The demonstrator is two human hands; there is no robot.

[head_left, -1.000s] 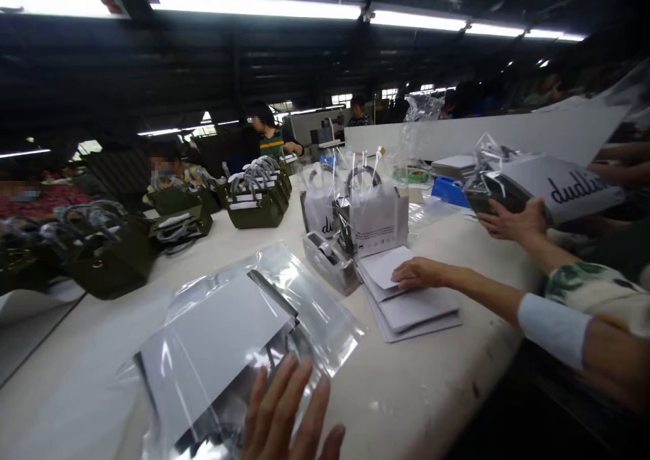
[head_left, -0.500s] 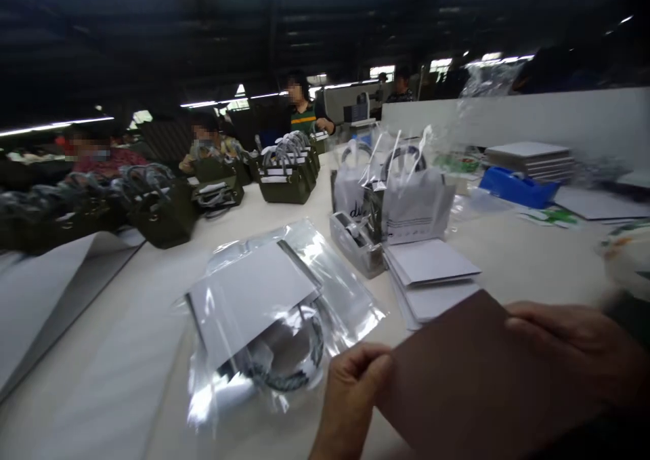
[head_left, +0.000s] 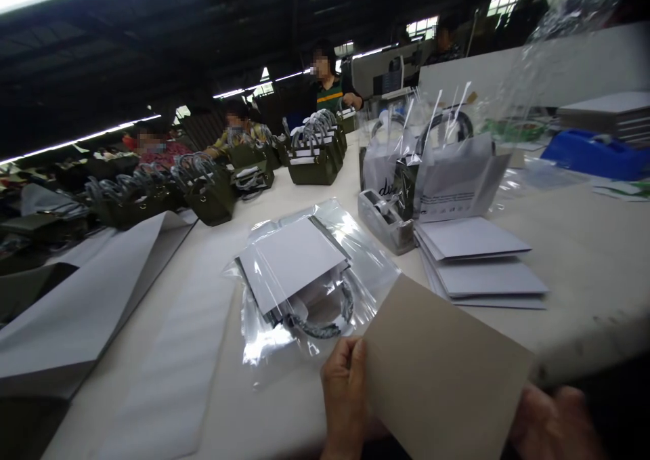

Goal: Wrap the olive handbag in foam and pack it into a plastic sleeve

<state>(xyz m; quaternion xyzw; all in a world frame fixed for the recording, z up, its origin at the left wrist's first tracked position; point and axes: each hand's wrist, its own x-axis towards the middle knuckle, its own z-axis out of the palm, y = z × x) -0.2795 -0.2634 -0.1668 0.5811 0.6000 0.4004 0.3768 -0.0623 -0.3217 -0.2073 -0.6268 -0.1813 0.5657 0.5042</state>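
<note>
A grey-brown board (head_left: 444, 368) is held between both hands at the lower right. My left hand (head_left: 345, 382) pinches its left edge. My right hand (head_left: 553, 416), partly blurred, grips the lower right edge. Left of the board, a clear plastic bag (head_left: 365, 263) lies on the table with a bag under a white card (head_left: 294, 260) inside it; a wrapped handle (head_left: 328, 328) shows below the card. White boards (head_left: 477, 240) are stacked beyond the held board.
A clear tape dispenser (head_left: 386, 223) stands beside wrapped handbags (head_left: 451, 182). A blue tape dispenser (head_left: 594, 155) sits at the right. Several dark green handbags (head_left: 312, 169) line the back left, near seated people. White sheeting (head_left: 116, 277) covers the left.
The view has shifted, so the table items appear farther left or right. The held board has tilted and looks lighter, and my right hand has moved lower along it.
</note>
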